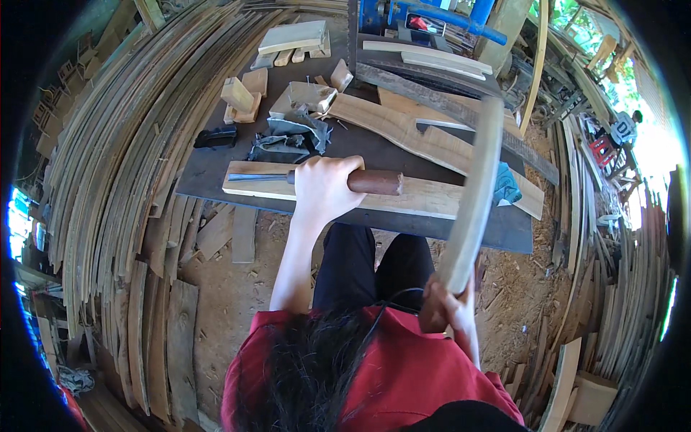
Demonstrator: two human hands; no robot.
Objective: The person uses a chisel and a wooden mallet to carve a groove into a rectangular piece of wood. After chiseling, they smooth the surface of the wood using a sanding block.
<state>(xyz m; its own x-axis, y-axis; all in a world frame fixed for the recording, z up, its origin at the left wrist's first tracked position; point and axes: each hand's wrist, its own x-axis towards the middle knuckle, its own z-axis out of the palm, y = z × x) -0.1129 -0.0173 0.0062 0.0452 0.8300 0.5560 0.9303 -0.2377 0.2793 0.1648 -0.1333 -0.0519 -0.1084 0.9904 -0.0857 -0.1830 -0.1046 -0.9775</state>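
My left hand (322,186) is closed round a chisel (376,183) with a thick brown wooden handle. Its narrow metal blade points left and lies along a pale wooden board (425,199) near the bench's front edge. My right hand (455,308) grips the lower end of a long, slightly curved wooden stick (475,187). The stick stands raised at a tilt, its upper end away from me, and hides part of the board's right end. A brown part shows beside the right fingers; what it belongs to is hard to tell.
On the dark bench (209,173) lie grey cloth scraps (291,138), a black object (216,137), wood blocks (302,97), a wavy-edged plank (403,129) and a teal cloth (507,186). Blue machinery (446,21) stands behind. Stacked wood strips (137,122) line the left.
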